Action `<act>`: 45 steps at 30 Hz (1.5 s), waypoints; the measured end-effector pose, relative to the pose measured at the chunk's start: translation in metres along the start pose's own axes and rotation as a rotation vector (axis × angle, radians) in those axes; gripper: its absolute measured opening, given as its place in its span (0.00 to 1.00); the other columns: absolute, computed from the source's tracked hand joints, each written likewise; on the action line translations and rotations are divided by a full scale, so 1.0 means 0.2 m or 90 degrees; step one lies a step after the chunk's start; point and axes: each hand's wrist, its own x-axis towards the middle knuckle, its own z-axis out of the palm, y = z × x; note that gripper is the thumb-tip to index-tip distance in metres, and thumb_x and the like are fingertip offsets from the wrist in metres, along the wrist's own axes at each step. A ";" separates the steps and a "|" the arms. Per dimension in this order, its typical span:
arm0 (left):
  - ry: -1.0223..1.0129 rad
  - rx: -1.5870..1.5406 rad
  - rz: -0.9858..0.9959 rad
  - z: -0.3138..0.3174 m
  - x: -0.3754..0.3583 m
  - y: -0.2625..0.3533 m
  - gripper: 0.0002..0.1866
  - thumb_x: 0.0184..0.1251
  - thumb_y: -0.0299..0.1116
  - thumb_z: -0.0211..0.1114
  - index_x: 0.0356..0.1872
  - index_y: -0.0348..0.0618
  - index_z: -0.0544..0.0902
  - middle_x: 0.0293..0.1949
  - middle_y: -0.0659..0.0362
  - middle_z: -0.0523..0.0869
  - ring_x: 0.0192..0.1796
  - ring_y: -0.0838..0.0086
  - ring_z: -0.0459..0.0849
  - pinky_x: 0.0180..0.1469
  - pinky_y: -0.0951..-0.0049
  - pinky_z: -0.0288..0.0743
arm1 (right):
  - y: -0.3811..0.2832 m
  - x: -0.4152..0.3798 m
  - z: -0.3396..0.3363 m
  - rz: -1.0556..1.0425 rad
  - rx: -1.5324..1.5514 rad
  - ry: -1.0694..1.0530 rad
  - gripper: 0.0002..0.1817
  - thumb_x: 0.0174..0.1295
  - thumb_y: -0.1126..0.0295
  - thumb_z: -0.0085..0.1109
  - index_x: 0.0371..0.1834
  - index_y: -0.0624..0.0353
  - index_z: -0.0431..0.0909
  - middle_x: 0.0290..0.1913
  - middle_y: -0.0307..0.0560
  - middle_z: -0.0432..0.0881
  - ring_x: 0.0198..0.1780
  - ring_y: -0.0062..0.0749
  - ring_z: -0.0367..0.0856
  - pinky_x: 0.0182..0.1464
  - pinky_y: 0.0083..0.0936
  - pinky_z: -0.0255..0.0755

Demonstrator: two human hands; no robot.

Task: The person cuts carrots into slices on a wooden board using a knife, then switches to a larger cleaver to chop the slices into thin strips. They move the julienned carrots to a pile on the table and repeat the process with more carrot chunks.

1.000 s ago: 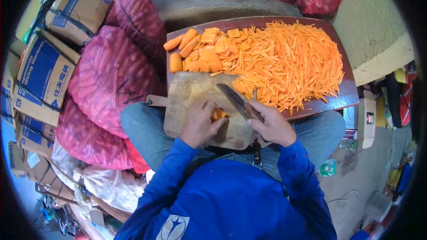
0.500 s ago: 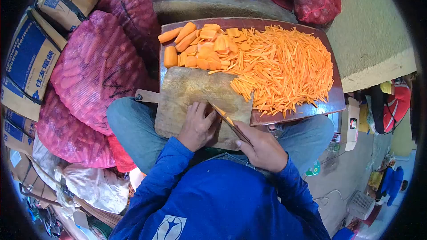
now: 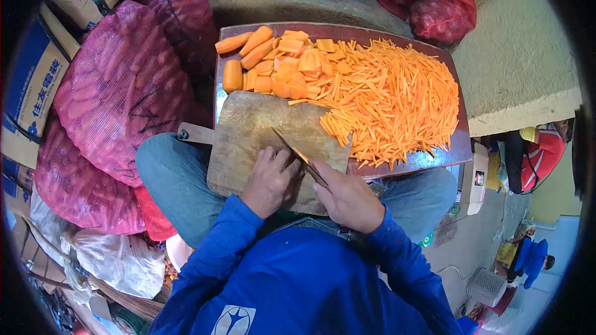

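My right hand point(image 3: 349, 197) is wrapped around the handle of a knife point(image 3: 288, 146), whose blade slants up and left over the wooden cutting board point(image 3: 239, 127). A thin strip of orange carrot point(image 3: 303, 158) shows along the blade. Beside the blade, my left hand point(image 3: 270, 180) presses down on the board with its fingers curled; whatever lies under the fingertips is hidden. Touching the board's far right corner is a small bunch of cut carrot sticks point(image 3: 337, 125). Beyond it spreads a large heap of carrot sticks point(image 3: 397, 99). Carrot slices point(image 3: 292, 74) and peeled whole carrots point(image 3: 256, 46) lie behind the board.
The board rests on a dark red tabletop point(image 3: 434, 160) across my lap. Pink mesh sacks point(image 3: 124, 93) of carrots and cardboard boxes point(image 3: 28, 93) crowd the left. A red net bag point(image 3: 442, 15) sits behind the table. Another person point(image 3: 532, 259) is at far right.
The view has shifted slightly, so most things appear a little further left. Both hands stay at the board, with the knife still in my right hand and its blade beside my left fingers.
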 end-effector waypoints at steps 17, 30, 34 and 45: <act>-0.029 -0.053 0.008 -0.03 -0.04 -0.04 0.24 0.50 0.25 0.73 0.53 0.36 0.89 0.50 0.52 0.83 0.54 0.52 0.79 0.59 0.53 0.75 | -0.07 -0.09 -0.03 0.017 0.039 -0.011 0.26 0.76 0.69 0.60 0.75 0.61 0.70 0.51 0.71 0.87 0.51 0.73 0.86 0.51 0.58 0.80; -0.008 0.002 -0.005 -0.03 -0.05 -0.02 0.22 0.52 0.28 0.73 0.52 0.38 0.90 0.50 0.53 0.84 0.54 0.53 0.79 0.60 0.53 0.74 | -0.10 -0.08 -0.01 0.052 -0.004 -0.081 0.28 0.78 0.66 0.59 0.77 0.57 0.64 0.50 0.72 0.88 0.51 0.74 0.87 0.50 0.63 0.80; -0.011 -0.002 -0.009 -0.02 -0.05 -0.02 0.22 0.51 0.27 0.73 0.52 0.38 0.90 0.50 0.53 0.85 0.54 0.53 0.80 0.59 0.53 0.74 | -0.06 0.00 0.07 0.013 -0.013 -0.019 0.28 0.78 0.66 0.59 0.77 0.57 0.64 0.51 0.74 0.87 0.51 0.76 0.87 0.50 0.64 0.79; 0.012 -0.026 -0.026 -0.02 -0.05 -0.02 0.23 0.44 0.25 0.73 0.48 0.34 0.89 0.49 0.50 0.85 0.54 0.51 0.80 0.59 0.52 0.75 | -0.08 -0.02 0.07 0.017 -0.008 0.002 0.24 0.78 0.67 0.58 0.73 0.58 0.68 0.50 0.74 0.87 0.51 0.74 0.87 0.49 0.62 0.79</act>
